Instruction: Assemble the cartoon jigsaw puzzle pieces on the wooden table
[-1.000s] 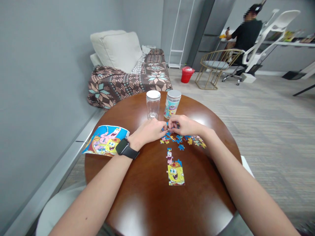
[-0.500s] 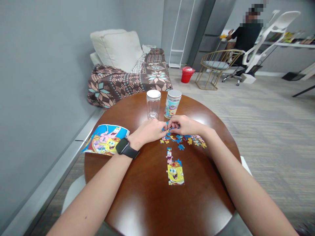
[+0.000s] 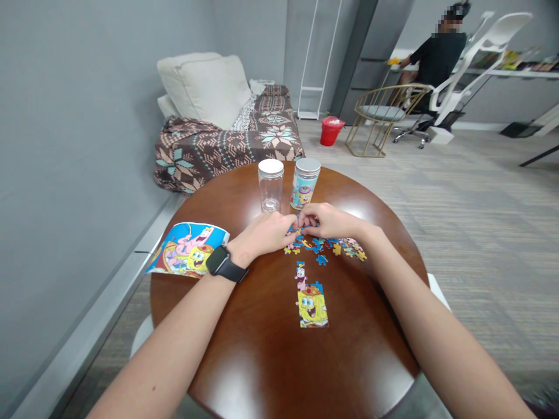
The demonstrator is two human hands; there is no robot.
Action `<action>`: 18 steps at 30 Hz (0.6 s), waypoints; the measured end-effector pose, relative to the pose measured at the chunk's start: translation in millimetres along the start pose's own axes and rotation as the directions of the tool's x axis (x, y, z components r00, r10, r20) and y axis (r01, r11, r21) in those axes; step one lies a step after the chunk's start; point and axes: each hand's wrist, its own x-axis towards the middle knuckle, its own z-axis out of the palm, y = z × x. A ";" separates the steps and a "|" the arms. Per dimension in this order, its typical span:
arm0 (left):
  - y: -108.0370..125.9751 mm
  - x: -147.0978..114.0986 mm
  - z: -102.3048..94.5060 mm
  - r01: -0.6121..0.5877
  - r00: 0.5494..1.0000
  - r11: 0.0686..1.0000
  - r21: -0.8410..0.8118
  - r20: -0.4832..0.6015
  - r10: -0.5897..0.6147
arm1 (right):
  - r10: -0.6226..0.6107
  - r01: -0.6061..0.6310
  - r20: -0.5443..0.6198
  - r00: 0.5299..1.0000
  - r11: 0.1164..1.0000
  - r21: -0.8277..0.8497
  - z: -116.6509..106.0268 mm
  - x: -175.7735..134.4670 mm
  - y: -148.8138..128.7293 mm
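Note:
Over a heap of loose puzzle pieces (image 3: 321, 244) both my hands meet, fingertips nearly touching. My left hand (image 3: 275, 230), with a black watch on the wrist, is closed, thumb and forefinger at a small puzzle piece by the pile's left side. Curled above the heap, my right hand (image 3: 325, 220) is closed too, its fingertips on pieces; exactly which ones is hard to make out. Closer to me lies a joined section of puzzle (image 3: 312, 307) showing a yellow cartoon face, with a narrow strip with a pink character (image 3: 301, 276) attached at its upper left.
A picture sheet (image 3: 187, 247) lies at the left of the round brown table (image 3: 262, 349). Behind my hands stand a clear jar (image 3: 271, 189) and a printed jar (image 3: 304, 186). Beyond are a covered sofa (image 3: 227, 139), a red bin (image 3: 331, 131), a wire chair (image 3: 384, 113) and a person (image 3: 439, 61).
My hands stay at the pile in almost the same pose. The view has shifted slightly, and the person in the background sits a little differently.

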 end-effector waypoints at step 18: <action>1.9 -1.5 -0.8 -0.027 1.000 0.999 0.043 0.001 0.027 | 0.020 -0.017 -0.056 0.998 0.998 0.053 -7.0 -2.0 -10.3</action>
